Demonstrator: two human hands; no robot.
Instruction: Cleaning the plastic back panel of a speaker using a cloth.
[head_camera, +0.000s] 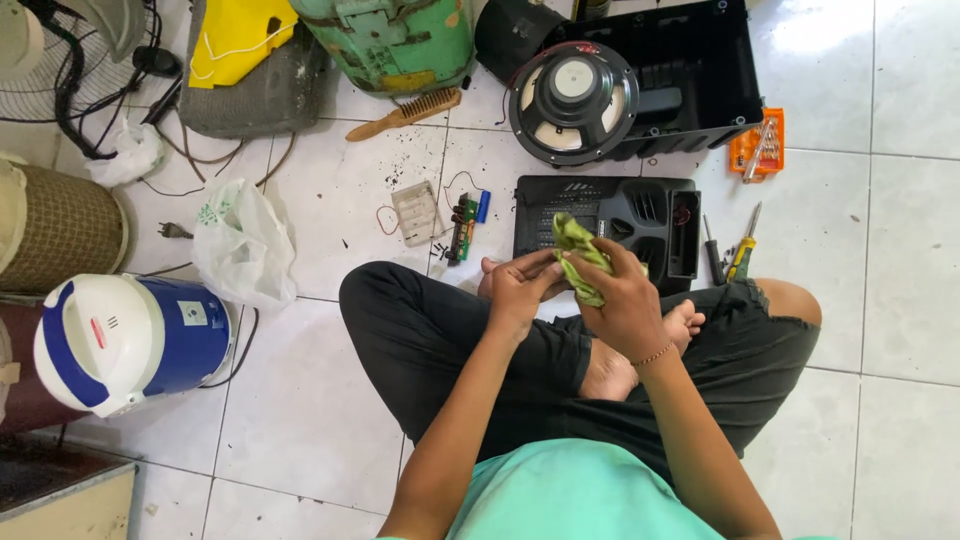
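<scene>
The right hand (622, 290) is closed around a crumpled green cloth (578, 252), bunched so it can press against something small, while the left hand (520, 288) curls its fingers around that small part, mostly hidden, steadying it over the crossed legs. Both forearms angle inward from the near edge, wrists bent. Just beyond lies a black plastic panel (640, 215); farther off, a loudspeaker (572, 102) leans on an open black casing (700, 70). Screwdrivers (738, 255) lie to the right.

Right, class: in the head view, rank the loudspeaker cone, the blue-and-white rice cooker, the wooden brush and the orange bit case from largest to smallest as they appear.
1. Blue-and-white rice cooker, though it may lie nearer the camera
2. Loudspeaker cone
3. Wooden brush
4. Orange bit case
</scene>
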